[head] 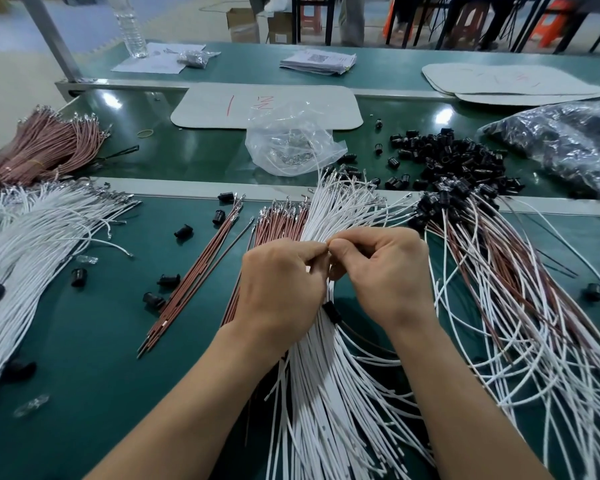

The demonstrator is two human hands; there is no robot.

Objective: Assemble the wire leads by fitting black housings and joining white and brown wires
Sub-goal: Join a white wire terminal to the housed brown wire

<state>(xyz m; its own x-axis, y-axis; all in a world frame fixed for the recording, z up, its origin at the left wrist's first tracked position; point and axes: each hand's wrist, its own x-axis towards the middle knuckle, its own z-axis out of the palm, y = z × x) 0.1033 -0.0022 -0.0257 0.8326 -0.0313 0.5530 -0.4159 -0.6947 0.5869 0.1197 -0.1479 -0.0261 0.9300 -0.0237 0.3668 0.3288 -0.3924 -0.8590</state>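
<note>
At the far left of the green tabletop lay a tied bundle of brown wires. In front of it, a wide heap of white wires ran off the left edge. A few loose black housings were scattered on the bare mat beside that heap, near a straight row of brown wires lying on a slant.

The left hand was over the middle white wires. Its fingers were curled, and its thumb and forefinger pinched strands of them. The right hand met it fingertip to fingertip, with its fingers curled the same way and pinching the same strands. How many strands they held could not be told. Between the two wrists a single black housing showed among those white wires.

Behind the hands sat a clear plastic bag with small metal parts inside. To the right was a pile of black housings. In front of the pile lay a spread of white and brown wires, their far ends sitting in black housings. A dark bag lay at the far right.
</note>
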